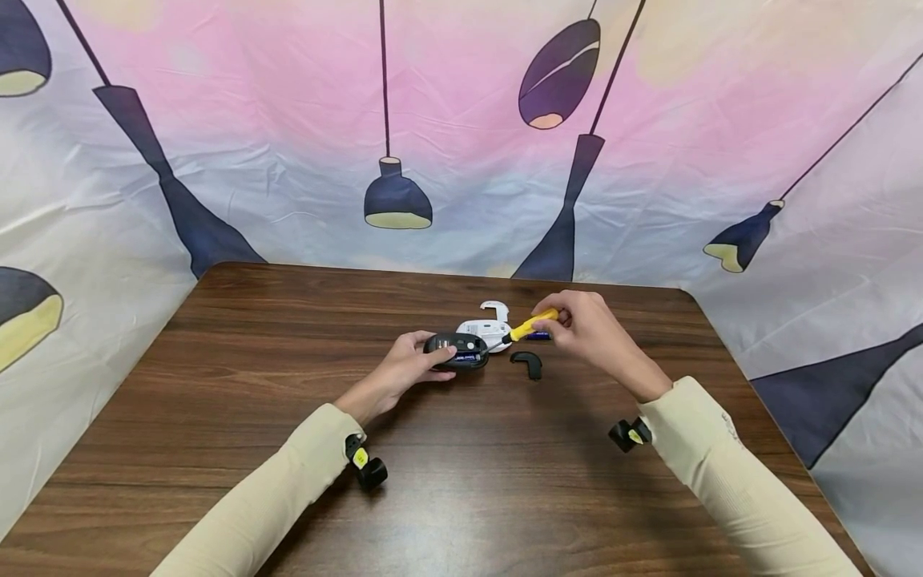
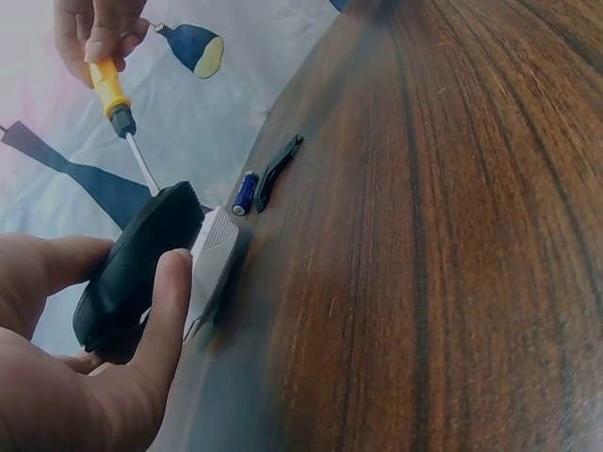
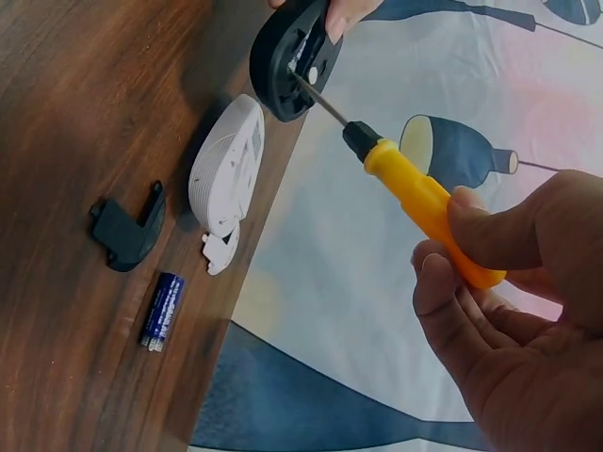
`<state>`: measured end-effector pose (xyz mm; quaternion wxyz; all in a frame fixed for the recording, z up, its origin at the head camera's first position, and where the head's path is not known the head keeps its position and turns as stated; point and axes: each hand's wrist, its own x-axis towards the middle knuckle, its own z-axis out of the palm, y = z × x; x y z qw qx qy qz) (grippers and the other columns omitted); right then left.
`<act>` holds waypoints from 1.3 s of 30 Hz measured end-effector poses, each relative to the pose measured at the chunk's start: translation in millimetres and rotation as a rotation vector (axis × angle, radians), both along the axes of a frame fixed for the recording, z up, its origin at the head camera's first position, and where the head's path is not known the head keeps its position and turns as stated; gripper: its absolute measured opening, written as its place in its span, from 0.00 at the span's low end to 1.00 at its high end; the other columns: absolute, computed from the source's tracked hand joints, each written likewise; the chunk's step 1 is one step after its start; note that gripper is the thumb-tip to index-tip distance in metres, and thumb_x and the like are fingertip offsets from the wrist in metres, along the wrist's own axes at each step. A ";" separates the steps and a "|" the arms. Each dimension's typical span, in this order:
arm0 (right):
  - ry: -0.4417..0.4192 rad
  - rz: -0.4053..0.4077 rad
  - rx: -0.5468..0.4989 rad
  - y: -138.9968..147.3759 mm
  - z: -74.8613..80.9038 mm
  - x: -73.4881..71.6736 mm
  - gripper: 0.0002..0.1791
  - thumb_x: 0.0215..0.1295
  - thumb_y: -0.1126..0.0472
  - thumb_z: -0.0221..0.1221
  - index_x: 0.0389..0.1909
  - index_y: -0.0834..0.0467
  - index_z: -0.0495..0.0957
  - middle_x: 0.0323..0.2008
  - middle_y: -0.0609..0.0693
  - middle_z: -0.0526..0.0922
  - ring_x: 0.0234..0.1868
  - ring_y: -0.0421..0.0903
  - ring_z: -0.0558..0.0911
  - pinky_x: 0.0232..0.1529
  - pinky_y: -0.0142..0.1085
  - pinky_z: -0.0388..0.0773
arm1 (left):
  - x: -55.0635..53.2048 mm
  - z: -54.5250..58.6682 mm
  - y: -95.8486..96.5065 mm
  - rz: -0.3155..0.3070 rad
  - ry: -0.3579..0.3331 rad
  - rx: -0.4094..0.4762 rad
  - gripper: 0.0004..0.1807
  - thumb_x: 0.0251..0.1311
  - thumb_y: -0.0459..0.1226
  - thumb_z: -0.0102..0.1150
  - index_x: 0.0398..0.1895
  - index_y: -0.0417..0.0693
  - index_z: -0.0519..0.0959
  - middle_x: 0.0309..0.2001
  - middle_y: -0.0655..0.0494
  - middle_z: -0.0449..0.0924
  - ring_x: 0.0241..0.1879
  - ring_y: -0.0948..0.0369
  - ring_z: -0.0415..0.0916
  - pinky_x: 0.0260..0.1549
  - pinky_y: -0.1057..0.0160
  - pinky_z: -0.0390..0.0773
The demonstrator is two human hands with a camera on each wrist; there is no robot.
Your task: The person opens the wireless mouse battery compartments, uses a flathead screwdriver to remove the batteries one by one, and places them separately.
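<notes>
My left hand (image 1: 401,367) grips a black computer mouse (image 1: 438,344) with its underside turned up and its battery bay uncovered. A blue battery (image 1: 469,357) shows inside that bay. Between the thumb and fingers of my right hand (image 1: 591,328) is a yellow-handled screwdriver (image 1: 532,324). Its metal shaft (image 3: 325,102) slants down, with the tip at the end of the battery bay. Just behind the black mouse, a white mouse (image 3: 226,169) lies upside down on the table. A black battery cover (image 1: 534,363) rests to the right, near a loose blue battery (image 3: 162,309).
A white battery cover (image 1: 497,307) lies at the far side of the white mouse. Everything is on a brown wooden table (image 1: 324,320), whose far edge meets a hanging cloth (image 1: 303,160) printed with lamps. Each wrist carries a small black camera (image 1: 369,471).
</notes>
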<state>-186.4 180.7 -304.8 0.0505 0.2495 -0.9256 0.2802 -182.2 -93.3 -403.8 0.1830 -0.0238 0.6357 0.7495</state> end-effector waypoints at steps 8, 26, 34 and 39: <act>0.000 0.029 0.045 -7.2 6.5 4.8 0.05 0.65 0.62 0.69 0.37 0.60 0.88 0.25 0.47 0.80 0.20 0.42 0.69 0.20 0.31 0.65 | 0.9 0.3 0.6 0.016 -0.006 -0.019 0.31 0.69 0.28 0.60 0.70 0.26 0.59 0.60 0.28 0.72 0.49 0.46 0.83 0.46 0.57 0.87; -0.004 0.080 0.090 -15.2 11.0 10.6 0.05 0.62 0.63 0.71 0.37 0.60 0.89 0.29 0.47 0.84 0.23 0.41 0.75 0.23 0.34 0.76 | 1.1 -0.5 2.9 0.069 -0.010 -0.022 0.29 0.66 0.26 0.63 0.65 0.27 0.62 0.57 0.28 0.73 0.44 0.47 0.85 0.43 0.58 0.88; -0.023 0.107 0.086 -16.7 12.5 14.0 0.06 0.61 0.64 0.72 0.37 0.61 0.89 0.28 0.48 0.85 0.22 0.39 0.76 0.23 0.33 0.78 | 1.2 -1.2 2.4 0.079 -0.012 -0.020 0.29 0.65 0.26 0.63 0.64 0.28 0.61 0.58 0.29 0.72 0.43 0.48 0.85 0.42 0.58 0.88; -0.023 0.120 0.086 -16.6 13.4 15.2 0.06 0.60 0.64 0.72 0.37 0.61 0.89 0.27 0.47 0.85 0.22 0.38 0.76 0.23 0.32 0.77 | 0.9 -0.1 3.1 0.091 -0.011 -0.010 0.28 0.64 0.25 0.63 0.63 0.29 0.61 0.58 0.29 0.72 0.42 0.49 0.85 0.41 0.58 0.88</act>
